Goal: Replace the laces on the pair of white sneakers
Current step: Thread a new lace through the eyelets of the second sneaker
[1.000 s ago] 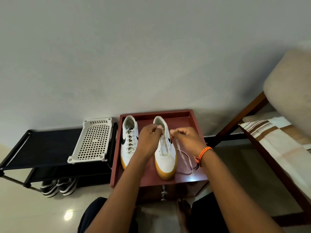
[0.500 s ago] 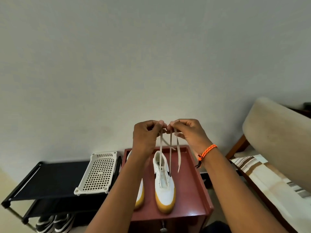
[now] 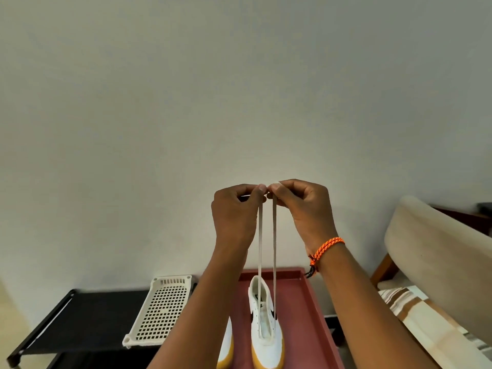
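White lace [image 3: 274,249] taut below both pinching hands.

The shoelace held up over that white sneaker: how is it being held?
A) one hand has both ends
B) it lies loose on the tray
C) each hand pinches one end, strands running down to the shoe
C: the left hand and right hand each pinch an end of the lace, whose two strands run down to the sneaker.

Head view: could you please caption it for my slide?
Both hands pinch the lace ends above the white sneaker.
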